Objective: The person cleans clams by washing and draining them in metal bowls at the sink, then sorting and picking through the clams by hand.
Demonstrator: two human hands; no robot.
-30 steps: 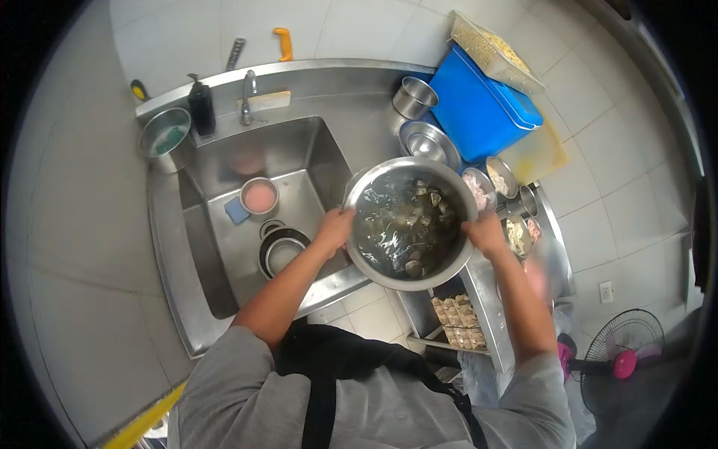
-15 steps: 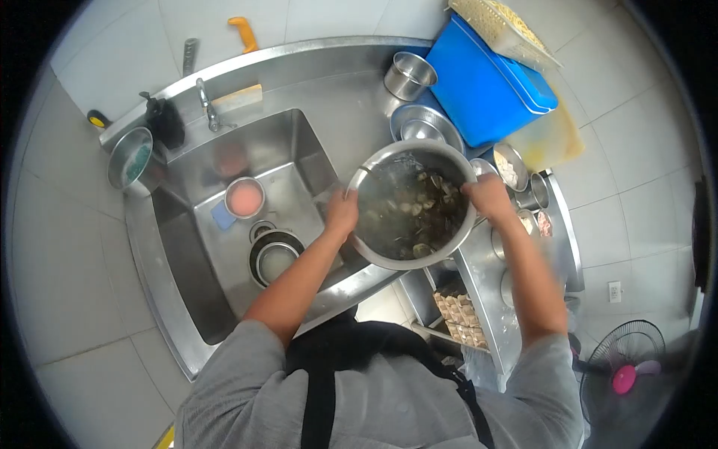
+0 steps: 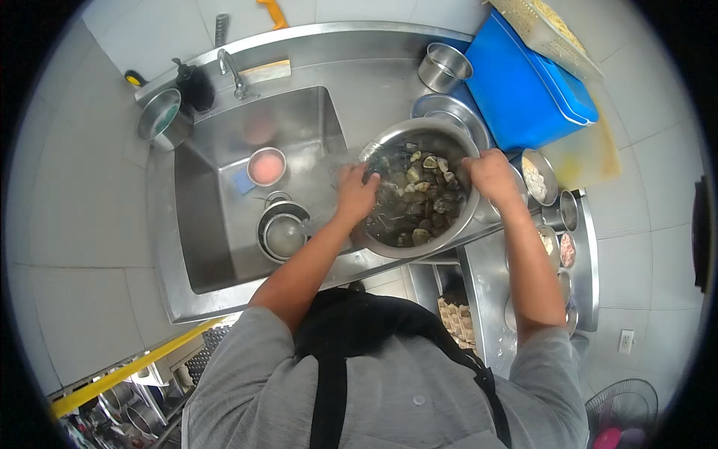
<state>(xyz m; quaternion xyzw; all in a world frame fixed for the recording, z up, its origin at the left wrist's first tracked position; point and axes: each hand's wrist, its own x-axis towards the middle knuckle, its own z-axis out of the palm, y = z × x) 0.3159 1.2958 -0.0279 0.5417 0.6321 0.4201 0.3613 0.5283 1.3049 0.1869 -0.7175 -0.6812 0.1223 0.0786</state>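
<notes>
A large round metal pot [image 3: 389,247] of murky water and shells [image 3: 430,191] is tilted toward the sink. Water spills over its left rim. My left hand [image 3: 357,191] grips that rim, with its fingertips at the inner edge. On the other side, my right hand [image 3: 492,177] is closed round the right rim. Below and left of my left hand, a small pot [image 3: 284,236] with cloudy liquid sits in the sink [image 3: 217,217].
A bowl of pink liquid [image 3: 267,166] and a blue sponge [image 3: 243,180] lie in the sink, below the faucet [image 3: 233,75]. Behind the pot stand metal bowls [image 3: 449,111] and a blue cooler [image 3: 523,82]. Ingredient bowls [image 3: 540,177] line the right counter.
The pot has come down toward the counter by the sink's right edge and tilted left, and water now pours out. More shells show. My left fingers have moved onto the rim's inner edge.
</notes>
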